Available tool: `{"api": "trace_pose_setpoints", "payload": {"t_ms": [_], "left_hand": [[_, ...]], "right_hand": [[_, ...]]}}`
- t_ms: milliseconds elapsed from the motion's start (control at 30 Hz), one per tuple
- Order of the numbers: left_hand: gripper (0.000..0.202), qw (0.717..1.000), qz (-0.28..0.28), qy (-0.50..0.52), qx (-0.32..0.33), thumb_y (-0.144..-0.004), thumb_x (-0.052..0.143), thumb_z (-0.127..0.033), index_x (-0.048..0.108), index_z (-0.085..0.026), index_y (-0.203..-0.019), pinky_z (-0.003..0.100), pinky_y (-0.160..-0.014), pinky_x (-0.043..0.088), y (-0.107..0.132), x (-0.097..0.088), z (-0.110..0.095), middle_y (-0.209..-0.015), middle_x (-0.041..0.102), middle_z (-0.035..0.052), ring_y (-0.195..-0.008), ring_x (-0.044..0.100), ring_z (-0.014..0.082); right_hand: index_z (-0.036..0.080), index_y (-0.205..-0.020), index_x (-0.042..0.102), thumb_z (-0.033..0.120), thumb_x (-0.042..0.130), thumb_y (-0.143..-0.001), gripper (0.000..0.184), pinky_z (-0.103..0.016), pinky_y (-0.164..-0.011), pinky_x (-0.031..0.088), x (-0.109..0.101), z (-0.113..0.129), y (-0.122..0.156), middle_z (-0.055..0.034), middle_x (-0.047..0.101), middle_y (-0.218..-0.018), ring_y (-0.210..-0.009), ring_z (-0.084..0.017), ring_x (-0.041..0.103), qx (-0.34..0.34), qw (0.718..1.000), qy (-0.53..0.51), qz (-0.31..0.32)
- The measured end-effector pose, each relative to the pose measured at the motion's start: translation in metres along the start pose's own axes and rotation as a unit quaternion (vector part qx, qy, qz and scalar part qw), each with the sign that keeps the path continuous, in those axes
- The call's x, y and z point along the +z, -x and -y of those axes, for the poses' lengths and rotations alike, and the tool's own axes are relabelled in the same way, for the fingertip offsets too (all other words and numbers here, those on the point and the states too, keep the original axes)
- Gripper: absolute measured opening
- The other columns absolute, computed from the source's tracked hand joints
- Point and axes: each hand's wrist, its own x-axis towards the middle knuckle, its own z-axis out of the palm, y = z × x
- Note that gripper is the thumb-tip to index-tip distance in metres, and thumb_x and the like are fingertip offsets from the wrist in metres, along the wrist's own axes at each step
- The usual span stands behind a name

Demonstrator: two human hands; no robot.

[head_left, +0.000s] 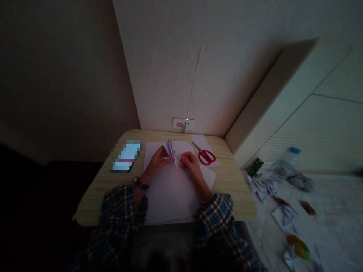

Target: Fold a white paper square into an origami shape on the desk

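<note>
My left hand [159, 160], a watch on its wrist, grips a folded paper [170, 148] between thumb and fingers, its narrow edge toward me. To the right of it my right hand [190, 162] is closed with the fingertips together. Whether a small thing sits in that pinch I cannot make out. A small gap separates my right fingertips from the folded paper. Both hands are above white sheets [168, 196] spread on the small wooden table [96, 196]. Just beyond my right hand lie red-handled scissors [206, 157], resting on a smaller white sheet [202, 139].
A phone [127, 155] with a lit screen lies at the table's left. Against the back edge rises a wall with a socket [183, 124]. At the right, a pale surface [334, 204] holds paper scraps [262, 189], a clear bottle with a blue cap [287, 160] and a yellow-green object [299, 246].
</note>
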Motion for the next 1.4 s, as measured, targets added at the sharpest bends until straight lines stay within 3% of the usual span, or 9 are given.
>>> {"api": "trace_pose_setpoints", "payload": {"t_ms": [133,367,633,800,900,1067,1233,1400], "left_hand": [[0.054,0.999,0.002,-0.05,0.007,-0.063,0.069,-0.033,0.051,-0.019,-0.112,0.032,-0.072,0.051,-0.003,-0.001,0.006,-0.103,0.061,0.0085,-0.09,0.06,0.0203],[0.058,0.993,-0.002,-0.116,0.023,-0.064,0.068,-0.035,0.049,-0.02,-0.116,0.028,-0.066,0.051,-0.003,0.0,0.01,-0.104,0.06,0.007,-0.092,0.059,0.0201],[0.06,0.99,-0.018,-0.136,0.033,-0.064,0.069,-0.037,0.049,-0.021,-0.118,0.029,-0.067,0.052,-0.002,0.001,0.01,-0.105,0.06,0.0076,-0.093,0.058,0.0211],[0.059,0.989,-0.025,-0.143,0.028,-0.064,0.069,-0.038,0.05,-0.019,-0.116,0.029,-0.066,0.052,-0.001,0.001,0.011,-0.104,0.06,0.0077,-0.095,0.058,0.0219],[0.058,0.99,-0.023,-0.137,0.037,-0.064,0.069,-0.037,0.05,-0.02,-0.116,0.028,-0.064,0.053,-0.001,0.002,0.012,-0.102,0.061,0.0073,-0.095,0.059,0.0222],[0.06,0.991,-0.009,-0.125,0.042,-0.061,0.072,-0.033,0.051,-0.019,-0.115,0.028,-0.064,0.053,-0.001,0.004,0.014,-0.104,0.061,0.0084,-0.095,0.059,0.0221],[0.052,0.997,0.003,-0.068,0.025,-0.065,0.069,-0.035,0.052,-0.016,-0.11,0.036,-0.076,0.053,-0.003,0.003,0.02,-0.108,0.061,0.0097,-0.098,0.059,0.0235],[0.063,1.0,0.004,0.016,0.013,-0.061,0.072,-0.032,0.047,-0.018,-0.117,0.041,-0.085,0.049,-0.004,0.004,0.02,-0.114,0.059,0.0101,-0.101,0.058,0.0257]], "right_hand": [[0.02,-0.074,0.056,0.031,0.057,-0.072,0.011,-0.023,-0.05,0.038,-0.003,0.008,0.002,0.003,0.053,-0.066,-0.052,-0.01,0.046,-0.062,0.998,-0.004,-0.024],[0.024,-0.087,0.068,0.03,0.057,-0.077,0.016,-0.024,-0.053,0.038,0.0,0.017,0.011,0.0015,0.053,-0.07,-0.057,-0.011,0.046,-0.132,0.991,0.014,0.021],[0.024,-0.093,0.067,0.029,0.056,-0.079,0.019,-0.024,-0.052,0.037,-0.001,0.014,0.01,0.0018,0.054,-0.068,-0.057,-0.011,0.047,-0.132,0.991,0.028,-0.004],[0.023,-0.091,0.067,0.031,0.053,-0.081,0.019,-0.026,-0.061,0.041,0.001,0.013,0.011,-0.0013,0.058,-0.081,-0.07,-0.014,0.052,-0.15,0.986,0.076,-0.009],[0.022,-0.085,0.067,0.031,0.056,-0.08,0.015,-0.027,-0.065,0.043,0.003,0.012,0.01,-0.0022,0.057,-0.084,-0.076,-0.015,0.052,-0.172,0.979,0.105,-0.019],[0.02,-0.078,0.064,0.026,0.058,-0.077,0.008,-0.027,-0.062,0.042,0.003,0.009,0.009,-0.002,0.052,-0.082,-0.068,-0.013,0.049,-0.186,0.969,0.16,-0.032],[0.019,-0.08,0.06,0.02,0.053,-0.078,0.008,-0.028,-0.066,0.044,0.002,0.005,0.007,-0.0037,0.05,-0.088,-0.074,-0.015,0.049,-0.206,0.961,0.178,-0.05],[0.019,-0.079,0.058,0.022,0.053,-0.078,0.006,-0.032,-0.077,0.043,0.001,0.003,0.005,-0.006,0.052,-0.091,-0.087,-0.018,0.051,-0.227,0.948,0.215,-0.067]]}}
